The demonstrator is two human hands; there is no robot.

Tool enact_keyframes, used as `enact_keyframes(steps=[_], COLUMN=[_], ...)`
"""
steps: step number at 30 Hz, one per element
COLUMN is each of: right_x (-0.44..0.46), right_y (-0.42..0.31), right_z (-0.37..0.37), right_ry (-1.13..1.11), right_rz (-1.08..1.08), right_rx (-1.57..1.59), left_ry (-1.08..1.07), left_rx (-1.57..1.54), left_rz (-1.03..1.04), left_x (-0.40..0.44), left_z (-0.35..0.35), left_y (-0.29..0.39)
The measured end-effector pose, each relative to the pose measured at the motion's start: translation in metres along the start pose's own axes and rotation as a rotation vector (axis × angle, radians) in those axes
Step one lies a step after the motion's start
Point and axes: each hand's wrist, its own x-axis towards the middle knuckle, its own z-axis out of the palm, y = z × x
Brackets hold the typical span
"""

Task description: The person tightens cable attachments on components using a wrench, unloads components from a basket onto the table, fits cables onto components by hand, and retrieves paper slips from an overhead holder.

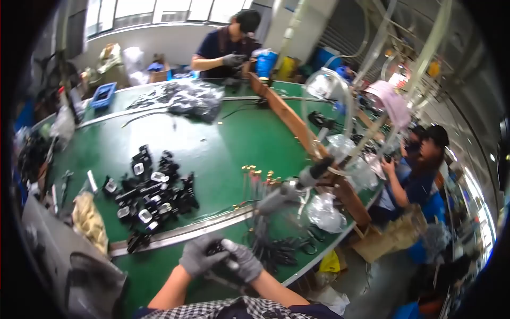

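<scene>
Both my hands wear grey gloves and meet low in the middle of the head view, over the near edge of the green table (244,138). My left hand (202,256) is closed on a small black part (215,248). My right hand (242,260) touches the same part from the other side, its fingers bent. Beyond them to the left lies a pile of black parts (154,189) with white pieces. A grey power tool (281,196) hangs to the right, above a bundle of black cables (276,247). Thin leads with brass-coloured ends (257,174) lie behind the tool.
A metal strip (180,232) crosses the table. A wooden divider (297,127) runs along the right. Plastic bags (196,98) and a blue basket (103,95) are at the back. One person (228,48) works across the table; others (414,170) are at the right.
</scene>
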Motion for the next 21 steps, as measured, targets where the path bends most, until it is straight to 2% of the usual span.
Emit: enact_keyframes(steps=[1,3,4,5,7,8,10,15,17,20,21], right_x=[-0.003,-0.004,-0.002,0.000,0.002,0.002,-0.001,-0.009,-0.009,-0.009,-0.009], right_y=[-0.003,0.000,0.000,0.001,0.001,0.002,0.003,-0.008,-0.009,-0.011,-0.013], right_z=[0.000,0.002,0.002,0.001,0.002,0.005,0.011,0.026,0.024,0.026,0.028], right_ry=[0.000,-0.009,0.022,0.059,0.099,0.134,0.209,0.257,0.249,0.247,0.243], right_rz=[-0.023,-0.040,-0.123,-0.209,-0.302,-0.458,-0.767,-0.901,-0.915,-0.920,-0.924], right_rx=[-0.076,-0.150,-0.266,-0.382,-0.498,-0.682,-1.049,-1.159,-1.316,-1.495,-1.598], left_ry=[0.025,0.019,0.011,0.017,0.028,0.032,0.009,0.009,0.023,-0.090,-0.096], left_rx=[0.012,-0.323,-0.492,-0.488,-0.879,-1.076,-1.074,-0.977,-0.931,-0.686,-0.691], left_rz=[-0.031,-0.182,-0.242,-0.244,-0.422,-0.508,-0.479,-0.321,-0.274,-0.261,-0.265], left_x=[-0.003,-0.003,-0.001,-0.001,-0.002,0.000,0.000,0.002,0.003,-0.002,-0.002], left_z=[0.001,0.003,-0.001,-0.006,-0.020,-0.024,-0.023,-0.019,-0.020,-0.022,-0.022], left_y=[-0.009,-0.026,-0.026,-0.027,-0.023,-0.022,-0.030,-0.021,-0.019,-0.025,-0.023])
